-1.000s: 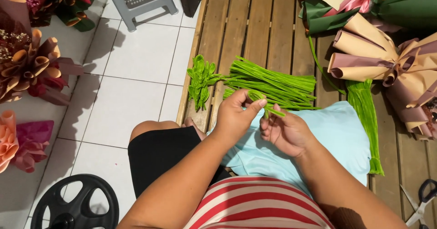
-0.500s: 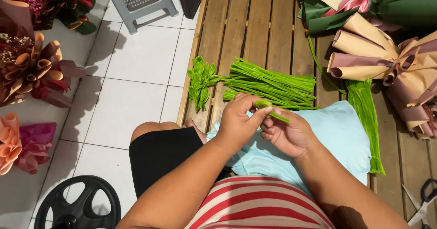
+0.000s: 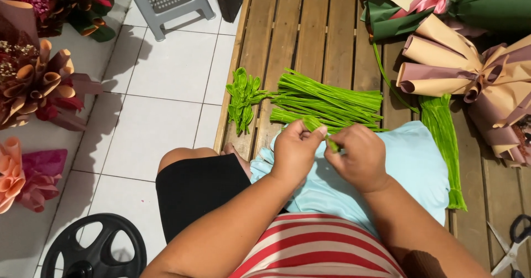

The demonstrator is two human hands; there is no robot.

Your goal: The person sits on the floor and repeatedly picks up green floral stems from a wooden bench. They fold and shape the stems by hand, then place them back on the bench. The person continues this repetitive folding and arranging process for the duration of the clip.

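While a small cluster of looped green stems (image 3: 242, 96) lies finished at upper centre, a pile of straight fuzzy green stems (image 3: 332, 102) remains beside it. Left hand (image 3: 294, 152) and right hand (image 3: 358, 157) are both pinched closed on one bent green stem (image 3: 321, 131), part-shaped.

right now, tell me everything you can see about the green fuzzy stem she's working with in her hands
The green fuzzy stem is a thin, bright green, velvety-looking wire piece, like the pile of green stems beyond it. Only a short bent stretch shows, the rest hidden by fingers. The left hand pinches its upper end, and the right hand grips the lower part. It is held above the light blue cloth.
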